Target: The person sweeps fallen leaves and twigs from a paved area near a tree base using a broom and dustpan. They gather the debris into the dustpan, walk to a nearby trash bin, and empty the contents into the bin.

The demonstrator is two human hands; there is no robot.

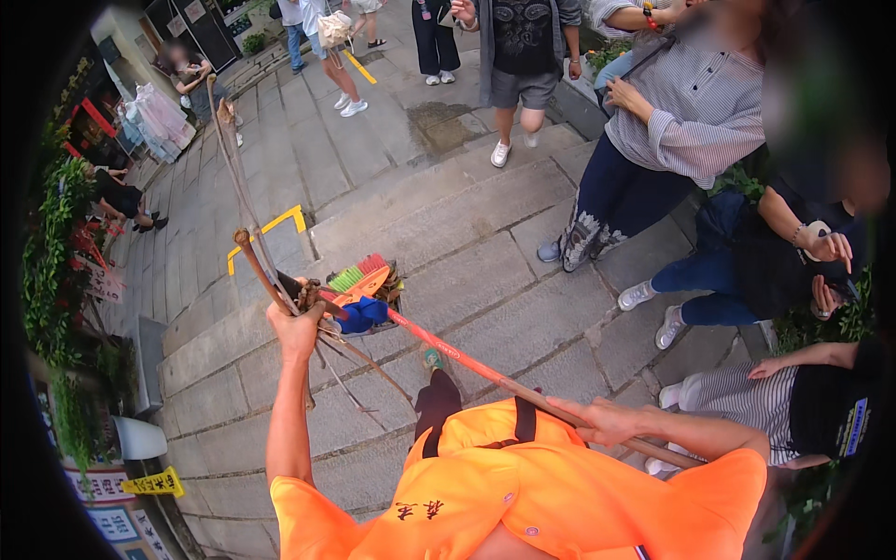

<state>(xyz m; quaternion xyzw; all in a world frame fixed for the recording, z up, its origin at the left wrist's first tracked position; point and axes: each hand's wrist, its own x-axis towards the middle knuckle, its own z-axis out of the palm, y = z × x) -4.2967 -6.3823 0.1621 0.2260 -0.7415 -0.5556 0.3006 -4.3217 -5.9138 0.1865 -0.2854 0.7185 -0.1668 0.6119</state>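
Observation:
My left hand (295, 329) is closed around a bundle of dry branches (245, 191), their long stems rising up and thin twigs hanging below. A thicker brown stick end (257, 261) juts from the same grip. My right hand (602, 422) wraps round the pole of a broom (457, 353), reddish toward the front and brown near my hand. Beyond my left hand lies the orange broom head (369, 283) with red and green bristles. Beside it are a blue piece (366, 317) and what looks like a dustpan holding dry leaves (390, 280), partly hidden.
Stone steps (448, 233) cross in front of me. Several people stand close on the right, one in a striped top (695, 126). A person in grey shorts (523, 89) faces me ahead. Green plants (56, 252) and a white pot (140, 437) line the left.

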